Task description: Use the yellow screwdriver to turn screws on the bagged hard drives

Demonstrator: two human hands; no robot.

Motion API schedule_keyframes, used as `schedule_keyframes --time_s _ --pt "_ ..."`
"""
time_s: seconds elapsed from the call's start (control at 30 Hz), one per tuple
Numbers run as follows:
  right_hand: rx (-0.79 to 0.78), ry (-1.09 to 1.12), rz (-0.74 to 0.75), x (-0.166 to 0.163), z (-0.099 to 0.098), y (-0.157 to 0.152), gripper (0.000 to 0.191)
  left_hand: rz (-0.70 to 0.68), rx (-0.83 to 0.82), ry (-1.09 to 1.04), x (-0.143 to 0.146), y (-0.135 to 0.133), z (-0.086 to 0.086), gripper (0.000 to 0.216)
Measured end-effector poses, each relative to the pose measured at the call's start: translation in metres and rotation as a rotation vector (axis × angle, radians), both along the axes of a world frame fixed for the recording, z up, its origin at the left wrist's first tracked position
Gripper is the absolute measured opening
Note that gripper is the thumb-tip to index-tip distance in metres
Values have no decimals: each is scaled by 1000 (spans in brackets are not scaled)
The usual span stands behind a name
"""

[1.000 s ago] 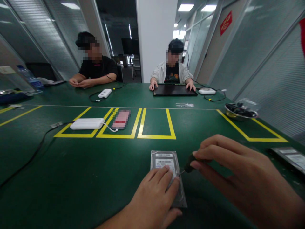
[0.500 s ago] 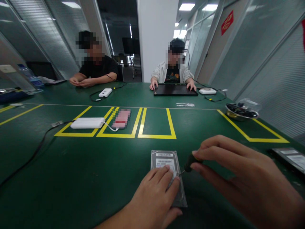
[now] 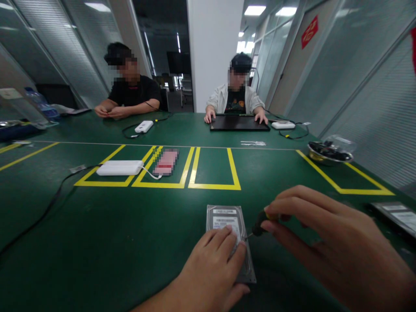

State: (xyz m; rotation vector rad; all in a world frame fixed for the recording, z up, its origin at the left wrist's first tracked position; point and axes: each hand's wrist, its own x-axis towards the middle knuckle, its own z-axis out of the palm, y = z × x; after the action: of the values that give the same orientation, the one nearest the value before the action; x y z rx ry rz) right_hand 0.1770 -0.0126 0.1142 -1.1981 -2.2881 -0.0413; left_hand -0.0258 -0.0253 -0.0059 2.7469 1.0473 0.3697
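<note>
A silver hard drive (image 3: 224, 211) with white labels lies flat on the green table in front of me. My left hand (image 3: 214, 264) rests across it, fingers on its top and thumb at the near edge, holding it down. The thumb and fingers of my right hand (image 3: 312, 234) pinch the handle of a small dark screwdriver (image 3: 259, 224) with a yellowish end. The screwdriver leans to the right, its thin shaft meeting the drive's right side. Whether the tip sits in a screw is too small to tell.
A second hard drive (image 3: 398, 216) lies at the right. Beyond it stands a metal bowl (image 3: 329, 151) of dark items. A white power bank (image 3: 119, 167) is cabled to a pink phone (image 3: 166, 162) amid yellow tape. Two people sit opposite, one holding a black panel (image 3: 239, 123).
My right fingers have shifted slightly on the screwdriver handle, showing more of its yellowish end. The left hand and the hard drive stay almost still.
</note>
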Motion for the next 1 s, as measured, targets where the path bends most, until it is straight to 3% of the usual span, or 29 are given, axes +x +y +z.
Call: schedule_keyframes --time_s 1.0 --pt "-38 26 45 2 -2 0 9 -1 12 -10 -1 0 0 68"
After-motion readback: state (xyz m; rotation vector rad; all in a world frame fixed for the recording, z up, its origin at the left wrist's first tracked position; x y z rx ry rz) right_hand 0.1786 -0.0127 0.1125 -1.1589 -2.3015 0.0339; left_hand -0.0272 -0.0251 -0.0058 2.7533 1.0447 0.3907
